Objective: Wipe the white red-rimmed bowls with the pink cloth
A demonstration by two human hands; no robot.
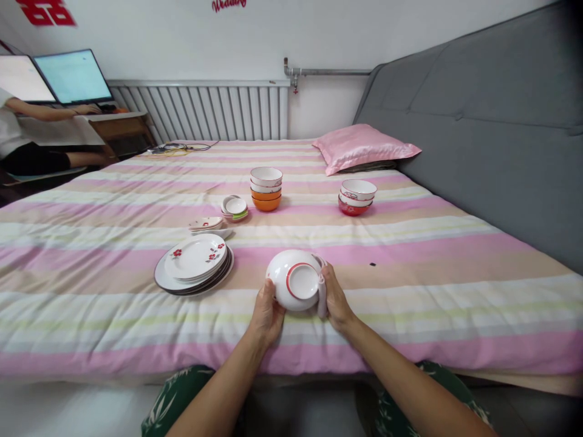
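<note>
A white bowl [285, 276] with a red ring around its foot is tipped on its side, its base turned to the right and toward me. My left hand [268, 312] grips the bowl's left lower edge, thumb on the outside. At the other side, my right hand [336, 297] is closed around a pale pinkish-grey cloth [322, 297] pressed against the bowl. The fingers behind the bowl are hidden. To the left lies a stack of plates [195, 258], the top one white with red flowers.
Beyond are small dishes [207, 223], little nested bowls [235, 206], a white-and-orange bowl stack [266, 191] and a red-and-white bowl stack [356, 197]. A pink pillow [364, 145] lies near the grey headboard [483, 115]. A person [18, 133] sits at a desk, far left.
</note>
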